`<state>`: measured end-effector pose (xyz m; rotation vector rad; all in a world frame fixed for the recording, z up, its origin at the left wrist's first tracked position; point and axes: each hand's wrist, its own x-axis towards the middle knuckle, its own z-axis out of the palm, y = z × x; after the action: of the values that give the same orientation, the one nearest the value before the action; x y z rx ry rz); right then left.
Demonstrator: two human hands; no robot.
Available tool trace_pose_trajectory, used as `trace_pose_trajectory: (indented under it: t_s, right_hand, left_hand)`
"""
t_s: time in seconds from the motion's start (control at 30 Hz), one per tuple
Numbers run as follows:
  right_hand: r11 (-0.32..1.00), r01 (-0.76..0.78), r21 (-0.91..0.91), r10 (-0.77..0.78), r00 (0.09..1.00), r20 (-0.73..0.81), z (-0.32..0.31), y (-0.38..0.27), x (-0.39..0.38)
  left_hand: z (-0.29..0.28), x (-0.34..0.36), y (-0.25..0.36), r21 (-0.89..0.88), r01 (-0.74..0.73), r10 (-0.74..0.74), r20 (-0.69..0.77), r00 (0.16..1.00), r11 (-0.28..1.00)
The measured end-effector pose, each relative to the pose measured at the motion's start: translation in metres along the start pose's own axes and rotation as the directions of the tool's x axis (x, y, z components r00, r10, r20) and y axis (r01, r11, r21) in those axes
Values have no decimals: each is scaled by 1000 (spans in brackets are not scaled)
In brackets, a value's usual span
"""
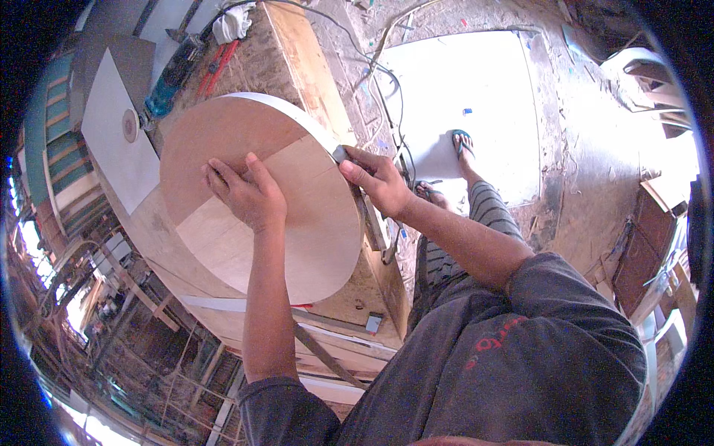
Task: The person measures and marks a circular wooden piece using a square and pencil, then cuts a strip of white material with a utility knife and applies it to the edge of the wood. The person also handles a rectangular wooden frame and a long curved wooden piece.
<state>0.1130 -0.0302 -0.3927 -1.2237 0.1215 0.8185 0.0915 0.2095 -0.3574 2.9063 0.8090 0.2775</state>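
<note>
A large round wooden board (297,215) lies on the workbench, its top showing panels of lighter and darker veneer and its rim edged in white. My left hand (249,195) rests on the upper face near the middle, fingers spread, with no object in it. At the board's right rim, my right hand (378,182) is closed, thumb and fingers pinched together against the edge. A small greyish piece (340,154) shows at those fingertips; its kind is too small to tell.
On the bench (379,290) beyond the board are a blue-green power tool (172,78), red-handled pliers (217,68) and a white cloth (232,24). A white panel (111,141) leans out at the left. Dark cables (387,72) hang along the bench's right side. A white sheet (476,82) covers part of the floor.
</note>
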Motion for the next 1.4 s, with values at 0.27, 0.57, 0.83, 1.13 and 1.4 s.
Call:
trace_pose_trajectory:
  t_s: [0.27,0.57,0.83,1.13,1.4]
  right_hand:
    - [997,-81,4,81,997,-2,1,-8,-3]
    - [976,-205,-78,202,978,-50,8,-39,-12]
    - [965,-137,-224,139,990,-5,-3,-25,-1]
    - [894,103,-436,-60,992,113,-6,-32,-5]
    - [923,167,-347,-112,979,173,-14,-37,-4]
  left_hand:
    - [3,-1,-4,9,-17,17,-24,1000,1000]
    - [4,-2,-8,26,-33,33,-37,999,999]
    - [4,-1,-6,40,-20,22,-42,999,999]
    - [2,0,-7,30,-30,31,-33,999,999]
    - [3,0,-5,38,-29,30,-38,999,999]
